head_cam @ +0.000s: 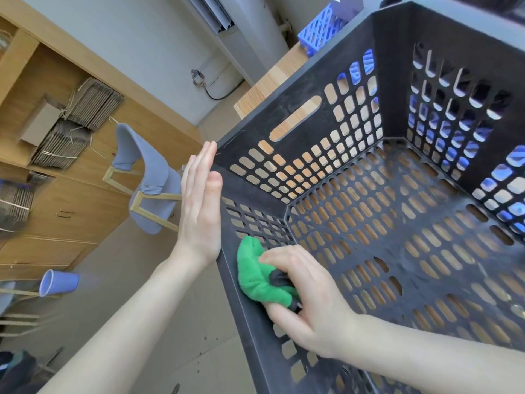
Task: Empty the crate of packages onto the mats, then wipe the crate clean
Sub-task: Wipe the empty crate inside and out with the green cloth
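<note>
— What is the right hand (pixel 306 297) doing?
— It is curling its fingers round a bunched green cloth (pixel 255 277) and pressing it against the inside of the black crate (pixel 392 38), on the left wall.
— And the left hand (pixel 199 211)?
— It is lying flat, fingers straight and together, gripping nothing, leaning against the outside of that same wall near the corner.
— Where is the crate sitting?
— On the wooden table (pixel 272 81), whose top is showing through the holes.

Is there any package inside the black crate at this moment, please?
No, the crate holds no packages; only the right hand, gripping a green cloth against the wall, is inside it.
</note>
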